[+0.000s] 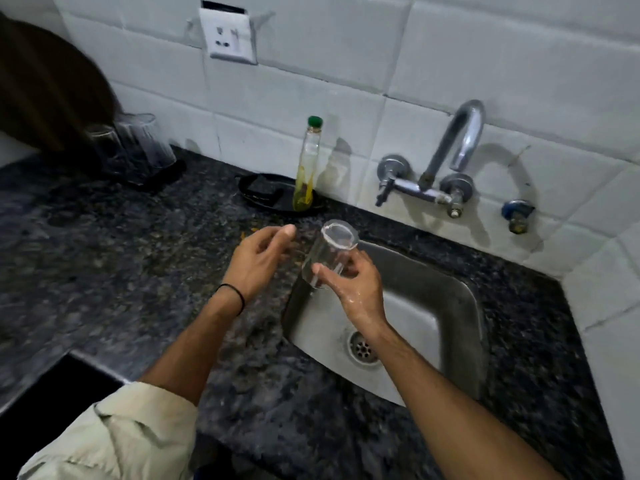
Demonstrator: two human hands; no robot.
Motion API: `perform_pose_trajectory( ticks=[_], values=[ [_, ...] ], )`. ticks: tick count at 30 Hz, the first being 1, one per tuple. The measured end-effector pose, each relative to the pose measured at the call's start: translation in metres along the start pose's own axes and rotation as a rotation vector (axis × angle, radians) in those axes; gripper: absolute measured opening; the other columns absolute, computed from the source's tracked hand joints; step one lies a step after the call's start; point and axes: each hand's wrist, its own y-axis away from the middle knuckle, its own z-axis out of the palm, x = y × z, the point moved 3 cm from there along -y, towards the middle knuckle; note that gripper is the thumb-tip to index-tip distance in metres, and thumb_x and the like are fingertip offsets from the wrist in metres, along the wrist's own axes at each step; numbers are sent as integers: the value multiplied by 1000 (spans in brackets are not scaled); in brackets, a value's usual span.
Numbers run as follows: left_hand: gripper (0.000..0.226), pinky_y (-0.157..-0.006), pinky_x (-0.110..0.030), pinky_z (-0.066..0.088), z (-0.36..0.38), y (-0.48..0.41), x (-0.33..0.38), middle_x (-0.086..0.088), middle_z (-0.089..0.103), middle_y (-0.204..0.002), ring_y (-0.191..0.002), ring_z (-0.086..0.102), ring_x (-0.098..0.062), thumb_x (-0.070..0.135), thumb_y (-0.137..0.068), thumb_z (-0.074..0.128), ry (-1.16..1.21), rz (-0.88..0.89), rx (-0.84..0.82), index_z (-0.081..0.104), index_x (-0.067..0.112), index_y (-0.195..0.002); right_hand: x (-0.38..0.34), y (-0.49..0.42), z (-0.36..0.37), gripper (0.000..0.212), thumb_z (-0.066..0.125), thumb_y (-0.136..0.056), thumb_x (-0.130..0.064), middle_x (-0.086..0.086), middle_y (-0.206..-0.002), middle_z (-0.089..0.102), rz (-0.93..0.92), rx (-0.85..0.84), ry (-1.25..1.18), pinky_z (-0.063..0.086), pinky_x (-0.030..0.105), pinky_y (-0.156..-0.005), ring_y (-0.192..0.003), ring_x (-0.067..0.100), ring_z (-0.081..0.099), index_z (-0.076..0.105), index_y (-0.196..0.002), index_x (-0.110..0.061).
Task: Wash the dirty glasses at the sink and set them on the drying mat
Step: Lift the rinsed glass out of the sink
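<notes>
Dark speckled stone for the counter (121, 271), wrapped round the steel sink (450, 306). White tiles behind the sink, with a curved tap (464, 140) above its back edge. Left of the sink by the wall: a black tray (252, 199) with a dark sponge (261, 188) and a green-capped soap bottle (306, 168). Far left of the sink: glasses (138, 147) on a dark mat (166, 174). Over the sink's left edge: a clear glass (329, 251), tilted, pinched by the wet right hand (356, 289). Just left of it, the left hand (259, 258), fingers loose, holding nothing. Wide stretch of counter between sink and mat. Counter's front edge down left of the sink.
</notes>
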Motion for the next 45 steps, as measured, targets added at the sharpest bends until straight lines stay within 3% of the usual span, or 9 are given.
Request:
perform_pose_trajectory(
  ticks=[3, 6, 11, 15, 21, 25, 29, 34, 45],
  values=[
    [25, -69, -27, 52, -62, -17, -33, -2, 75, -91, -79, 70, -14, 39, -97, 57, -29, -67, 119, 71, 19, -93, -10, -30, 48, 41, 87, -71, -41, 13, -94, 71, 38, -35, -78, 58, 39, -77, -83, 20, 71, 70, -95, -13],
    [15, -73, -32, 56, -128, -39, -63, -7, 74, -88, -81, 70, -22, 20, -98, 57, -52, -114, 215, 70, 18, -90, -25, -64, 112, 47, 88, -70, -39, 21, -92, 70, 68, -91, -164, 56, 34, -68, -73, 17, 64, 67, -92, -2],
    [18, -74, -33, 56, -229, -87, -99, -1, 74, -85, -78, 70, -18, 21, -98, 58, -134, -179, 306, 72, 14, -89, -49, -119, 227, 36, 86, -74, -33, 5, -75, 60, 137, -154, -310, 45, 30, -64, -68, 16, 54, 65, -81, -4],
    [16, -75, -29, 54, -296, -129, -119, 2, 73, -85, -81, 69, -12, 22, -96, 59, -232, -192, 326, 72, 18, -87, -61, -160, 306, 41, 85, -77, -28, 10, -83, 66, 172, -162, -348, 50, 35, -65, -74, 21, 60, 67, -95, 5],
    [13, -76, -30, 53, -370, -183, -157, 2, 71, -89, -83, 65, -14, 25, -95, 58, -430, -252, 319, 71, 24, -96, -77, -214, 412, 45, 85, -77, -24, 8, -77, 59, 155, -221, -275, 58, 43, -73, -74, 20, 60, 61, -92, 12],
    [12, -78, -39, 56, -392, -209, -184, 0, 70, -92, -86, 65, -20, 25, -93, 57, -557, -261, 244, 68, 26, -99, -76, -245, 464, 51, 87, -72, -36, 7, -73, 59, 154, -225, -179, 57, 48, -75, -69, 17, 58, 59, -83, 5],
    [25, -95, -45, 47, -397, -224, -209, 1, 61, -127, -117, 55, -26, 29, -93, 56, -770, -150, 200, 63, 22, -116, -69, -258, 496, 47, 86, -72, -38, 4, -70, 55, 125, -148, -46, 46, 33, -62, -62, 13, 51, 55, -74, -3],
    [39, -96, -42, 32, -398, -218, -230, 11, 47, -147, -132, 40, -20, 33, -94, 56, -796, -130, 270, 55, 28, -133, -57, -262, 517, 48, 83, -70, -50, 7, -97, 70, 93, -138, 87, 59, 42, -76, -85, 22, 69, 62, -95, -14],
    [42, -94, -37, 29, -391, -214, -233, 14, 46, -147, -130, 42, -15, 39, -93, 45, -837, -103, 323, 54, 30, -133, -56, -259, 535, 56, 75, -83, -49, -6, -116, 53, -64, -163, 313, 52, 46, -92, -106, 14, 58, 57, -126, -18]
  ],
)
